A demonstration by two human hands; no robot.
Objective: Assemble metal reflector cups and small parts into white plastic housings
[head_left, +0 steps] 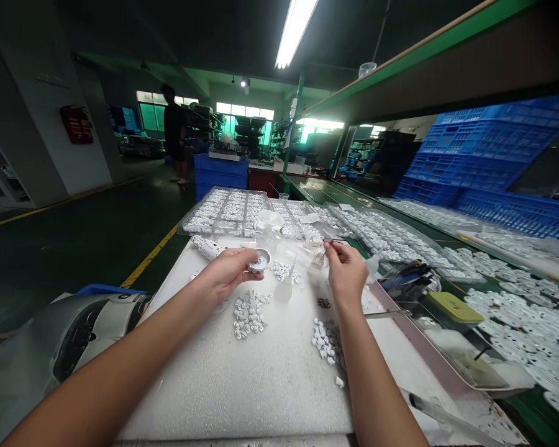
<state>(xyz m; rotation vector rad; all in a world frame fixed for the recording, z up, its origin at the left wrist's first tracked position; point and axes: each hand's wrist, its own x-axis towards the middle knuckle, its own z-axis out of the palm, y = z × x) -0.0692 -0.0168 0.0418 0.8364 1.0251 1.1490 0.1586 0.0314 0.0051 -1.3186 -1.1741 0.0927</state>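
Observation:
My left hand (230, 268) is closed on a small round white dish-shaped part (261, 261), its hollow side facing up. Pinched in my right hand (348, 273) is a thin dark stick-like tool (334, 241); its exact kind is too small to make out. Just below its tip stands a small clear bottle (316, 263). Between my hands is a translucent squeeze bottle (284, 288) with a thin nozzle. Small white parts lie in piles on the white board (223, 379): one pile (250, 313) near my left hand, another (325, 340) beside my right forearm. Tiny brown pieces (323, 303) form a little heap.
Clear trays (233, 211) full of white parts stand behind the board. More white parts (517, 316) cover the right-hand bench. A yellow-green sponge (455, 307) sits at right, with blue crates (484, 143) stacked beyond. A person (172, 133) stands far back.

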